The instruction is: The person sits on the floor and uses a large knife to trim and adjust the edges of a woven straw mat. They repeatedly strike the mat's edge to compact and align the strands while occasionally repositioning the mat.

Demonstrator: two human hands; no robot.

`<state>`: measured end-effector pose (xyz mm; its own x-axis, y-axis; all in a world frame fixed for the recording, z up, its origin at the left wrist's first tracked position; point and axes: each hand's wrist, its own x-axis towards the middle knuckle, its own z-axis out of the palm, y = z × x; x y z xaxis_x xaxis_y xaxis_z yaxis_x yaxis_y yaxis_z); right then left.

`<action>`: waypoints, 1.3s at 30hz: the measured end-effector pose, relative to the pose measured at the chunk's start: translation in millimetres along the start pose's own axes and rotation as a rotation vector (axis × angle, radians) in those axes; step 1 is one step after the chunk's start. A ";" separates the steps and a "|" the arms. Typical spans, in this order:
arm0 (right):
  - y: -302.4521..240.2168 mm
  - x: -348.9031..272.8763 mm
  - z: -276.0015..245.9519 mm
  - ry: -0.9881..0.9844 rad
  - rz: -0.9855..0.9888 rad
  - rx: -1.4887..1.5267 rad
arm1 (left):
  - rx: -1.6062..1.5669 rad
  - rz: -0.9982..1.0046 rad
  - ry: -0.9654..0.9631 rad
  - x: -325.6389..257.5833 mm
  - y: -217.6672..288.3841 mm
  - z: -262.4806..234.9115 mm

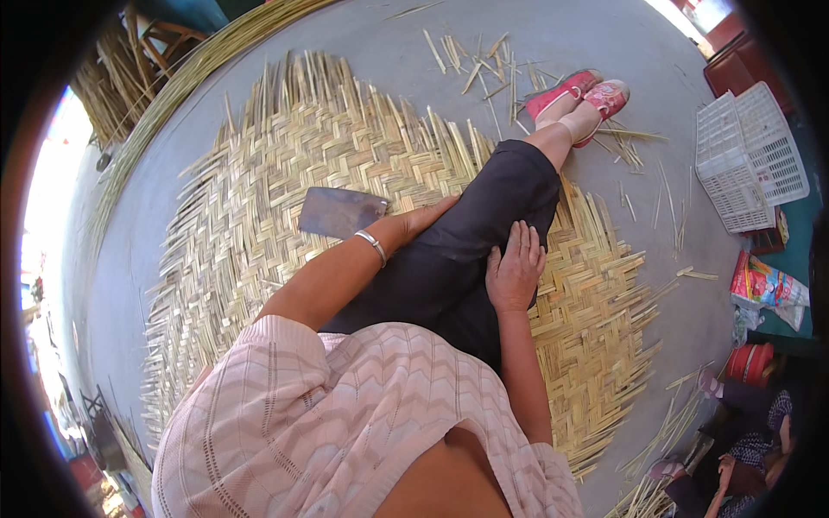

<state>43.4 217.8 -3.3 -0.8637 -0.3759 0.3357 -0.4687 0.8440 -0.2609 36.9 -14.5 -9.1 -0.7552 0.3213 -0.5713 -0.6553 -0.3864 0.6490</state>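
I sit on a large woven mat [259, 181] of pale flat strips, its edges ragged with loose ends. My legs, in black trousers [432, 268], stretch out crossed at the ankles. My left hand [427, 217], below a silver bracelet [372, 246], rests against the thigh with its fingers extended; some fingertips are hard to see. On the other leg lies my right hand [515, 269], palm down, fingers stretched out. Neither hand appears to hold anything. Beside my left wrist, a flat dark rectangular piece like a cleaver blade [341, 213] lies on the mat.
Loose strips [484, 65] litter the grey floor [380, 34] beyond the mat. A long bundle of stalks [164, 104] curves along the far left. White plastic crates [749, 155] and a colourful bag [768, 285] stand at right. Another person [751, 432] sits at the lower right.
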 end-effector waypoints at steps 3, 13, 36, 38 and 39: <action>3.2 -1.0 -0.4 0.049 -0.008 -0.027 | -0.102 -0.002 -0.049 -15.2 -7.0 3.6; 7.5 14.3 3.5 0.052 0.013 -0.069 | -0.159 0.126 0.019 -95.6 21.5 27.8; -88.9 24.4 86.5 -0.360 -0.542 0.114 | -0.125 0.537 0.850 -375.6 -76.8 -52.1; -105.3 14.5 101.6 -0.341 -0.595 0.122 | -0.105 0.511 0.919 -388.4 -99.9 -60.9; -110.1 10.5 107.5 -0.371 -0.612 0.118 | -0.085 0.498 0.951 -392.8 -111.3 -65.4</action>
<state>66.0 79.7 -68.4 -0.4360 -0.8906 0.1293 -0.8873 0.4013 -0.2275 407.3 -154.3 110.2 -0.5933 -0.6786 -0.4330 -0.2462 -0.3591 0.9002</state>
